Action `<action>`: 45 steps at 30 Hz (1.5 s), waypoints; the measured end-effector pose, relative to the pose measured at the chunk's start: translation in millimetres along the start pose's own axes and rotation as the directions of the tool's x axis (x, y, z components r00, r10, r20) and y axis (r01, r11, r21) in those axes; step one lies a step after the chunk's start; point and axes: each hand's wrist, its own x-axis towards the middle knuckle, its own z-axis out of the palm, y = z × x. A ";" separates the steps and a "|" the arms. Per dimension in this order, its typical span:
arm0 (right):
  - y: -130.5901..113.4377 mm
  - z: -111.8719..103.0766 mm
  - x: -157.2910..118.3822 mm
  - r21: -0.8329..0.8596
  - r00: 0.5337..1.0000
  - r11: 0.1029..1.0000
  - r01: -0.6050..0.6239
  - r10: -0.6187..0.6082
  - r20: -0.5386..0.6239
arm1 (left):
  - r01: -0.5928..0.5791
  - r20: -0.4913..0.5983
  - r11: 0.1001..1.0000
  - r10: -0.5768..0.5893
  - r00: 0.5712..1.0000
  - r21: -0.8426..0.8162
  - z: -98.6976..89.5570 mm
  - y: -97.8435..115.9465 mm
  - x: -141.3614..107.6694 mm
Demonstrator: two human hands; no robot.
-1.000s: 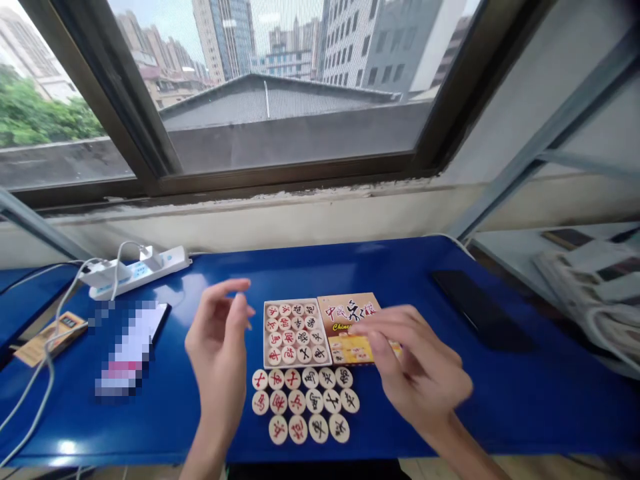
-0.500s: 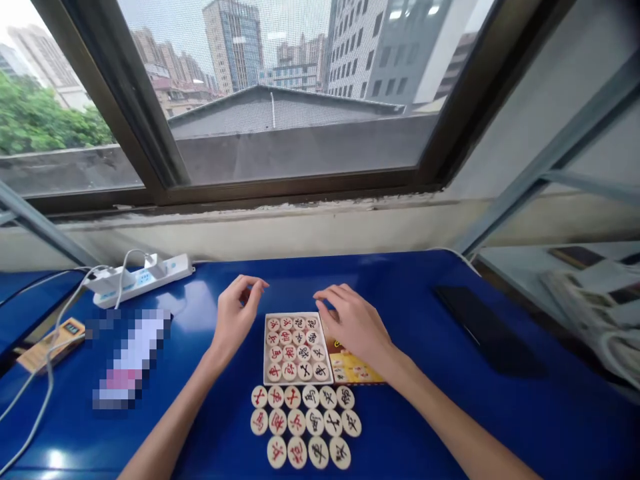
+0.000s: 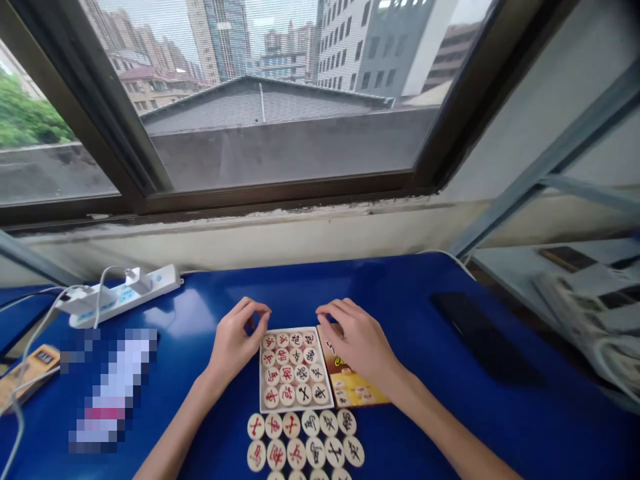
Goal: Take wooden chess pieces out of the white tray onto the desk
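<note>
An open white box [image 3: 261, 373] holds rows of round Chinese chess pieces [image 3: 287, 373] marked in red and black. My left hand [image 3: 235, 340] is at its far left corner, thumb and curled index finger a little apart, nothing between them. Over the far right corner is my right hand [image 3: 357, 337], also empty, fingers bent and thumb slightly apart. Beneath the right hand and wrist lies a brown and yellow box lid [image 3: 363, 392], partly covered. More loose chess pieces [image 3: 315, 451] lie in rows before the box; the nearest row is cut off by the frame edge.
The blue table [image 3: 210, 427] runs up to the wall under a window. At left are a white power strip [image 3: 127, 293] with plugs and cables, a blurred-out pale item [image 3: 117, 380] and an orange pack [image 3: 30, 373]. A dark flat object [image 3: 480, 333] lies at right.
The view has tilted and shifted, so the table things sit lower in the frame, with the front row partly cut off. My left hand has come closer to the box's far left corner.
</note>
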 end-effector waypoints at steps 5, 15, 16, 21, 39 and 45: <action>-10.2 -5.4 -1.3 0.056 0.996 0.995 0.084 -0.085 0.020 | -0.078 0.101 0.997 0.079 0.992 -0.018 -9.2 -0.9 2.2; -14.6 -4.8 -4.5 0.082 0.990 0.987 0.139 -0.139 -0.005 | -0.114 0.136 0.993 0.110 0.985 0.021 -10.1 -0.5 1.0; -14.6 -4.2 -4.8 0.085 0.989 0.986 0.145 -0.146 0.000 | -0.118 0.136 0.993 0.114 0.984 0.023 -10.4 -0.8 1.3; -15.7 -2.6 -6.0 0.096 0.984 0.981 0.170 -0.175 0.039 | -0.128 0.127 0.991 0.124 0.984 0.030 -12.7 -2.2 2.5; -16.8 5.0 -11.2 0.074 0.975 0.978 0.194 -0.200 0.100 | -0.253 0.247 0.943 0.199 0.948 0.214 -9.0 4.4 -4.7; -18.8 12.3 -13.1 0.034 0.978 0.982 0.186 -0.188 0.089 | -0.361 0.295 0.881 0.273 0.916 0.306 -5.2 4.5 -7.6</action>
